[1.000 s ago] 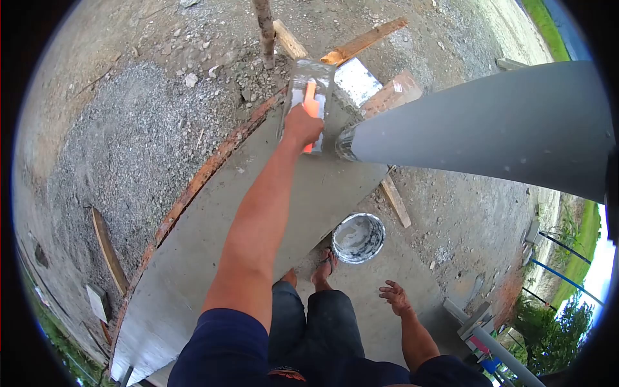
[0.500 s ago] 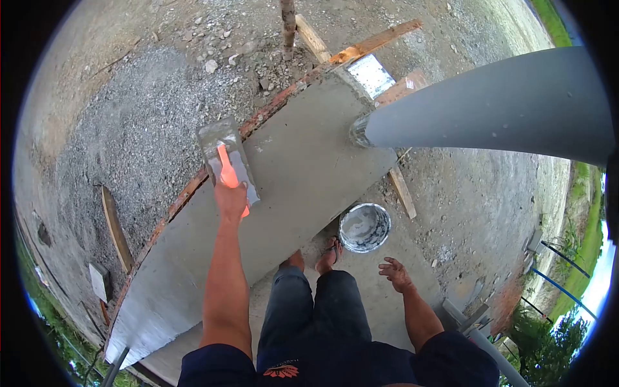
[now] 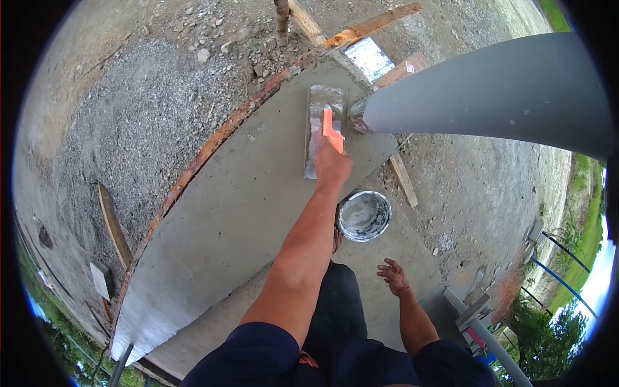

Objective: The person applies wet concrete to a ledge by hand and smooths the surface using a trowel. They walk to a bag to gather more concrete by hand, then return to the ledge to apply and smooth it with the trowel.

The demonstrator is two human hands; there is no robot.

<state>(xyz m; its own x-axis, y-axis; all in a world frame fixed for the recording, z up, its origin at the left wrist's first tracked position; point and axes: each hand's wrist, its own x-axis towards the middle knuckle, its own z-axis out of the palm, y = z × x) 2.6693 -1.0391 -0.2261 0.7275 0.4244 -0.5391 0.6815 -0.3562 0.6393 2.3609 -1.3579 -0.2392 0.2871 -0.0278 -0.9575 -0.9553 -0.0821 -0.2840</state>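
My left hand (image 3: 333, 162) is wrapped round the orange handle of a flat rectangular trowel (image 3: 315, 132). The trowel lies on the wet grey concrete surface (image 3: 219, 200), close to the base of a thick grey column (image 3: 477, 97). Smears of mortar cover part of the blade. Over the lower ground at the right, my right hand (image 3: 394, 277) hangs with fingers apart and nothing in it. Between the two hands stands a round bucket (image 3: 364, 216) with grey mortar residue inside.
A curved wooden form board (image 3: 187, 174) edges the concrete. Beyond it lie gravel (image 3: 135, 122) and loose timber (image 3: 114, 226). A metal sheet (image 3: 369, 59) and a brown block (image 3: 401, 69) sit behind the column base. Pipes stand at the lower right.
My left hand has moved right with the trowel, from the form board to beside the column base. The blade has turned more upright in view. My right hand has barely moved.
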